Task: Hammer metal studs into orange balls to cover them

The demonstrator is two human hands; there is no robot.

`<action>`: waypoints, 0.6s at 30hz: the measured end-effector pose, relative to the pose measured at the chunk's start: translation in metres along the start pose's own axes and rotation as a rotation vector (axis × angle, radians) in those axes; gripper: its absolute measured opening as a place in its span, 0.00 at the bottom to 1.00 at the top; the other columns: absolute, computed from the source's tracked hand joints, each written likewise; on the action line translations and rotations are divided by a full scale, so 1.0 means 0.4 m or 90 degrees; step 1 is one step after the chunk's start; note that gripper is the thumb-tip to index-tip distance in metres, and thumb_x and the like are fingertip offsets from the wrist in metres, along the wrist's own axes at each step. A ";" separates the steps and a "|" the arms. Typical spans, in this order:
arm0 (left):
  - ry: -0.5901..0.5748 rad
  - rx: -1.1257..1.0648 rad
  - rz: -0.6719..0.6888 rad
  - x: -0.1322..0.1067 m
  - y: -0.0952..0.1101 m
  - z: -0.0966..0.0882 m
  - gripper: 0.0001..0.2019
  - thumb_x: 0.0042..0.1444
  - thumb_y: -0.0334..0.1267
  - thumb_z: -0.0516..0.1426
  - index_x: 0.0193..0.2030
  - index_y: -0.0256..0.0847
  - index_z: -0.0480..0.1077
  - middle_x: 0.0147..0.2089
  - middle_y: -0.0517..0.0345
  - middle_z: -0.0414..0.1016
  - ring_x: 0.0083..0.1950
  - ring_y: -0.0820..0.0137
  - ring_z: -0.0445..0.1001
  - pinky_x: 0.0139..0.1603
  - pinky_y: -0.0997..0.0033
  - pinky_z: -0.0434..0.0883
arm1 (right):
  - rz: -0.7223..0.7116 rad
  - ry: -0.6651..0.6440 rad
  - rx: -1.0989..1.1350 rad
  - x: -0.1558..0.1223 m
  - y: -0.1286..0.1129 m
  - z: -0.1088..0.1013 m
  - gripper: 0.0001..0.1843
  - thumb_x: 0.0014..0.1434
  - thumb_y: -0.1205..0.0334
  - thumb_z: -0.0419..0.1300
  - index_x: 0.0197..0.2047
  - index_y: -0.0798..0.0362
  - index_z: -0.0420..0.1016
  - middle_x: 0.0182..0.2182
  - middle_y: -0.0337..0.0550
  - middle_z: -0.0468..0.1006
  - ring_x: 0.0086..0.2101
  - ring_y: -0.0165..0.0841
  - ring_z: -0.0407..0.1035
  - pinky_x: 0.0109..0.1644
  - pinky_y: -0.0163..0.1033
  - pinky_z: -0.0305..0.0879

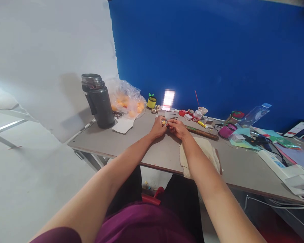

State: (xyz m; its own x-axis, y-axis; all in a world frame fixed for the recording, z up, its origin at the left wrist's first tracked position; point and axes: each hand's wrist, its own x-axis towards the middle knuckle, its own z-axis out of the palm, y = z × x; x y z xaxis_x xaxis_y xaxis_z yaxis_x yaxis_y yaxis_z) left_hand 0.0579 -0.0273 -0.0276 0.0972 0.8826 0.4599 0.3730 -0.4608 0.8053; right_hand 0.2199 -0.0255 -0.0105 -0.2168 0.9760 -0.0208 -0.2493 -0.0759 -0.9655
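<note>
Above the grey table, my two hands are close together. My left hand [158,128] is closed around a small round gold-and-white thing [163,123]; its exact kind is too small to make out. Beside it, my right hand [176,128] is closed in a pinch, its fingertips almost meeting the left hand. Whatever those fingertips hold is too small to name. Just right of the right hand lies a long wooden stick [202,132]. Under my right forearm is a folded cream cloth [209,153]. Several small gold patterned balls [155,109] sit behind the left hand.
A dark open-topped thermos [99,104] stands at the left, next to a plastic bag of orange fruit [128,103] and white paper [125,126]. A lit phone [168,99] leans against the blue wall. Rightward are a paper cup [203,110], a purple pouch [228,130] and a power strip [276,165].
</note>
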 end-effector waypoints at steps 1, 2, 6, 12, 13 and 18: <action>-0.008 -0.010 -0.007 -0.003 0.003 -0.001 0.16 0.50 0.27 0.59 0.46 0.41 0.64 0.49 0.50 0.71 0.50 0.62 0.71 0.54 0.59 0.70 | 0.000 0.002 -0.001 0.001 0.001 -0.001 0.25 0.33 0.56 0.82 0.33 0.53 0.78 0.28 0.40 0.80 0.23 0.24 0.63 0.23 0.30 0.52; -0.018 -0.020 -0.017 -0.005 0.007 -0.002 0.17 0.50 0.27 0.59 0.47 0.42 0.63 0.48 0.51 0.72 0.47 0.62 0.71 0.52 0.59 0.70 | 0.000 0.005 -0.002 0.002 0.001 -0.002 0.25 0.33 0.56 0.82 0.33 0.53 0.78 0.28 0.40 0.80 0.23 0.24 0.63 0.23 0.30 0.52; -0.033 -0.020 -0.055 -0.012 0.018 -0.007 0.15 0.54 0.31 0.60 0.47 0.43 0.62 0.41 0.56 0.73 0.40 0.64 0.71 0.45 0.62 0.69 | -0.008 0.000 -0.005 0.003 0.001 -0.002 0.26 0.32 0.54 0.82 0.33 0.53 0.78 0.27 0.38 0.79 0.23 0.24 0.63 0.22 0.30 0.51; -0.008 0.017 -0.084 -0.009 0.018 -0.006 0.14 0.57 0.35 0.61 0.47 0.44 0.61 0.42 0.55 0.74 0.41 0.64 0.72 0.45 0.62 0.68 | -0.012 -0.019 -0.017 -0.006 -0.004 0.005 0.27 0.31 0.52 0.83 0.33 0.53 0.79 0.27 0.38 0.79 0.23 0.23 0.62 0.22 0.29 0.51; -0.015 0.020 -0.083 -0.009 0.018 -0.006 0.15 0.57 0.34 0.60 0.48 0.44 0.62 0.42 0.55 0.74 0.41 0.64 0.72 0.45 0.62 0.68 | -0.011 -0.017 -0.018 -0.007 -0.003 0.006 0.27 0.31 0.52 0.83 0.33 0.53 0.79 0.27 0.38 0.80 0.23 0.23 0.62 0.22 0.29 0.50; -0.049 0.039 -0.074 -0.011 0.023 -0.009 0.15 0.57 0.33 0.59 0.50 0.44 0.62 0.44 0.54 0.75 0.44 0.63 0.73 0.47 0.62 0.69 | 0.001 -0.011 -0.040 -0.007 0.002 0.006 0.27 0.31 0.52 0.83 0.34 0.52 0.80 0.27 0.37 0.80 0.22 0.22 0.61 0.21 0.29 0.50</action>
State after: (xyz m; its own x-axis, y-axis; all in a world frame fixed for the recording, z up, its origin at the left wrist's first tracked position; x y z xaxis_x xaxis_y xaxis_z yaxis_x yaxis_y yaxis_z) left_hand 0.0576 -0.0360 -0.0208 0.1193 0.9353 0.3331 0.4414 -0.3505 0.8260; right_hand 0.2182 -0.0287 -0.0108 -0.2342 0.9720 -0.0182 -0.1900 -0.0641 -0.9797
